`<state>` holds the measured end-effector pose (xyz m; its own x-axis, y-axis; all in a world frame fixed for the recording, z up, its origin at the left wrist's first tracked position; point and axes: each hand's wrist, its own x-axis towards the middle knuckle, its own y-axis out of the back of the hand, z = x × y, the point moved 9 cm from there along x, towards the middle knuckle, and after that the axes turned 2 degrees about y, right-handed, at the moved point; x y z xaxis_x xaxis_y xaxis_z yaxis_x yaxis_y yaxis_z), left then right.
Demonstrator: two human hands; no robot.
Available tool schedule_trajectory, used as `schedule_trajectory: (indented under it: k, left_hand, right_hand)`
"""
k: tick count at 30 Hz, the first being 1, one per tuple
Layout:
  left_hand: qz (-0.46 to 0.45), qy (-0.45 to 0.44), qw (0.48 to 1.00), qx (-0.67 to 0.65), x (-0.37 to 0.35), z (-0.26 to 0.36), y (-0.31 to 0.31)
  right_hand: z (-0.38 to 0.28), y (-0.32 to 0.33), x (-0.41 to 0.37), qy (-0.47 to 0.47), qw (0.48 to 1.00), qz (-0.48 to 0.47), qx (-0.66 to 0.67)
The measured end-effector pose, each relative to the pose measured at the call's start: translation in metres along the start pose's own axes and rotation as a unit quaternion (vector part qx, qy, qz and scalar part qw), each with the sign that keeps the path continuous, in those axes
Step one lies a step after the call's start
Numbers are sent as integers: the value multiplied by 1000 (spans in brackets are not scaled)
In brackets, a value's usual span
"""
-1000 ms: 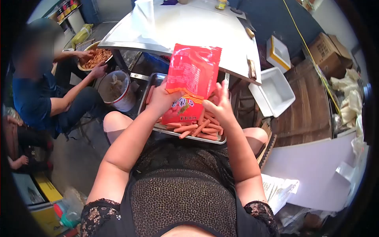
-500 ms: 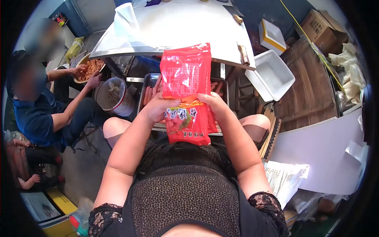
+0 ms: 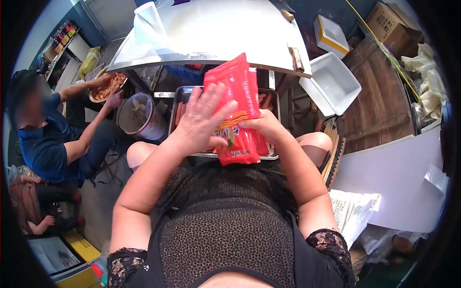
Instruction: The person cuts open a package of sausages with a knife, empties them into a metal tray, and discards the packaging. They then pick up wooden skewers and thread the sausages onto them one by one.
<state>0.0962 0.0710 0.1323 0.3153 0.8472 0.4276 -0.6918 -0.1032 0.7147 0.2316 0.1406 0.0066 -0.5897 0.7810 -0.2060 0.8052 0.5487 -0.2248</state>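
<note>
Pinching shiny red plastic packets [image 3: 243, 98] with my right hand [image 3: 265, 126], I held my left hand [image 3: 198, 122] spread over them.

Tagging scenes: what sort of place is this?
Likely a food-prep workspace: red plastic packets, reddish sausage-like sticks in a rectangular metal tray, and a pale round bowl of orange food.

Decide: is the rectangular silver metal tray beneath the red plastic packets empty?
Not empty: the tray holds pinkish sausages, visible toward its left and right. How full, cannot tell: the packets hide its middle.
</note>
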Motion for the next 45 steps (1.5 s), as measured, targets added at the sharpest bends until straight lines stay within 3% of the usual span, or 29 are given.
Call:
schedule_trajectory:
  k: [1,2,5,6,8,10,12,14,16,17,19,21,23,25,28,30,33,38,42,45]
  left_hand:
    - [-115,-88,952,269,-6,14,-21]
    - [-114,-84,953,269,-8,12,-21]
    - [-149,38,970,188,-6,-20,-26]
    - [-157,63,979,111,-7,-26,-28]
    - [-152,61,984,72,-8,-38,-38]
    - [-115,51,992,-2,-4,-39,-33]
    - [-76,107,990,-49,-7,-49,-33]
    - [-25,158,983,-92,-15,-68,-28]
    - [12,130,991,-35,-16,-79,-17]
    - [19,138,990,-29,-17,-87,-9]
    - [37,70,996,51,-11,-87,13]
    - [21,131,990,50,-18,-108,42]
    - [32,211,974,79,-35,-138,81]
    - [71,252,950,170,-64,-180,118]
    - [110,292,928,204,-107,-251,150]
    - [100,413,855,298,-140,-300,162]
    - [134,460,806,348,-169,-356,161]
    - [76,517,742,420,-195,-438,137]
    - [55,481,744,461,-218,-466,108]
    - [6,535,730,425,-245,-493,88]
  right_hand:
    - [-1,-6,-2,-3,1000,-3,-1]
    - [-6,-17,-3,4,999,-34,-41]
    - [-25,-39,-7,34,989,-75,-123]
    - [-35,-45,-5,89,973,-91,-193]
    - [-55,-55,-4,196,922,-92,-322]
    - [-69,-60,-4,186,904,-77,-378]
    - [-73,-70,5,215,842,-69,-489]
    - [-85,-83,6,268,827,-70,-489]
    - [-91,-95,9,296,814,-78,-494]
    - [-94,-94,11,301,828,-59,-468]
    - [-92,-91,15,308,842,-46,-440]
    - [-102,-67,9,367,843,77,-385]
    - [-90,-38,9,312,873,90,-364]
    - [-74,-21,-1,320,826,79,-458]
    - [-18,23,-10,202,866,92,-448]
    - [13,33,-12,116,896,100,-417]
    - [53,33,-11,40,909,101,-401]
    - [66,2,5,7,899,54,-434]
    - [83,5,9,-39,900,50,-431]
    - [99,13,9,-57,896,50,-438]
